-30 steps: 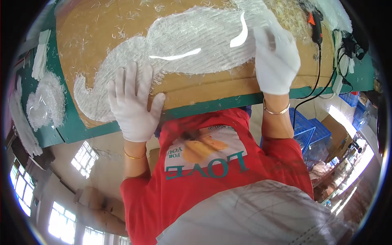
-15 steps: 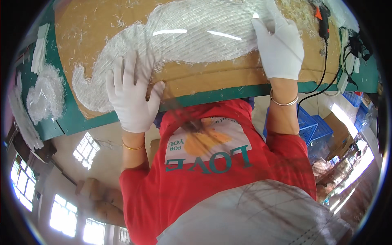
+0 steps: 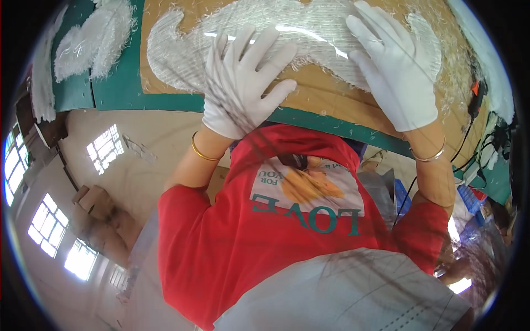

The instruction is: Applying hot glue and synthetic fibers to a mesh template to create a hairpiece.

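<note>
A translucent white fibrous sheet (image 3: 193,41), cut in a curvy shape with curled ends and frayed edges, lies flat on brown cardboard (image 3: 326,91). White gloves cover both hands. Spread fingers of my left hand (image 3: 245,83) rest on the left-middle part of the sheet, with the thumb over its near edge. My right hand (image 3: 400,77) lies on the right part, its fingers stretched out and pointing up and to the left. Neither hand grips anything that I can see.
Under the cardboard is a green table (image 3: 149,99). More white fibrous pieces (image 3: 96,41) lie at the left. Loose fibres litter the right side, near a black tool with an orange switch (image 3: 476,99) and its cord (image 3: 464,146). A white fibrous mass (image 3: 488,55) lines the far right.
The view has shifted, so the sheet and table appear displaced. My left hand has moved rightward along the sheet, its fingers spreading. My right hand lies flatter, with the fingers extended.
</note>
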The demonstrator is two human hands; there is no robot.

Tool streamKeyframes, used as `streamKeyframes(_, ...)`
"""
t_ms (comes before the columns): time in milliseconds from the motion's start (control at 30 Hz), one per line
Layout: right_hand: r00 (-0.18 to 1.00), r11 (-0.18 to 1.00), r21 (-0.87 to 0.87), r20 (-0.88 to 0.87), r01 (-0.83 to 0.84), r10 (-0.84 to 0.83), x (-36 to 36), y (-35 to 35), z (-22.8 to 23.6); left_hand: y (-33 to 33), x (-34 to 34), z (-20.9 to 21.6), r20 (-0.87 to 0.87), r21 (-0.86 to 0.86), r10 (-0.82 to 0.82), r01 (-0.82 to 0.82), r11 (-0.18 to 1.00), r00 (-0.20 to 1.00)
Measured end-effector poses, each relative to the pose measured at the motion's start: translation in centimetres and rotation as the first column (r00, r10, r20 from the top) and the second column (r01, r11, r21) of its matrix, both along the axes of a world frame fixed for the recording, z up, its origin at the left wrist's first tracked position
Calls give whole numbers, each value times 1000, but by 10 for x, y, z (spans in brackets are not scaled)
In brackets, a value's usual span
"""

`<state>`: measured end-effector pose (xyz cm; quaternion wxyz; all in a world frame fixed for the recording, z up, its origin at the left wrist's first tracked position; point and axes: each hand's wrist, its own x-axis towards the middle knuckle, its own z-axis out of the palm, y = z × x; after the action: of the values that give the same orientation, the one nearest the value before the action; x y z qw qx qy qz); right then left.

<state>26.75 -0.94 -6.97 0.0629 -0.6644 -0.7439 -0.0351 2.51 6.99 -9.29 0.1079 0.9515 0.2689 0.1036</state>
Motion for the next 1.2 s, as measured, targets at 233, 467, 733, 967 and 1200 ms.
streamKeyframes(233, 913, 945, -207, -273, 252, -304, 51, 37, 51, -24, 21, 9, 98, 18, -19, 18, 1000, 995)
streamKeyframes(467, 913, 821, -568, -358, -46, -197, 100, 79, 35, -41, 52, 0, 60, -107, -131, 137, 985, 990)
streamKeyframes(733, 950, 837, -535, -306, -119, -61, 107, 87, 20, -38, 54, -3, 79, -57, -145, 150, 987, 986)
streamKeyframes(967, 942, 818, -554, -331, -153, -49, 109, 85, 18, -40, 70, 7, 146, -104, -69, 84, 991, 987)
streamKeyframes(1200, 946, 781, -613, -308, -118, -98, 103, 84, 28, -39, 76, 1, 38, -119, -105, 109, 987, 994)
